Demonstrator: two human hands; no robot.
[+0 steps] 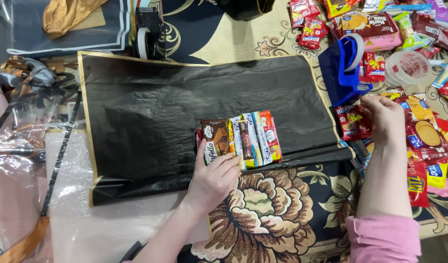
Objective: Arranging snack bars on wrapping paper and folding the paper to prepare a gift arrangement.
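Several slim snack packets [243, 138] lie bundled on the gold-edged black wrapping sheet [151, 107]; left hand [214, 178] pins them, while right hand [387, 117] apparently fingers loose red biscuit packs [353, 122].

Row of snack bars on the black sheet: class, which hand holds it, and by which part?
The left hand presses the row of snack bars at its near-left end, fingers on the brown packet. The right hand rests among the packets, clearly gripping nothing.
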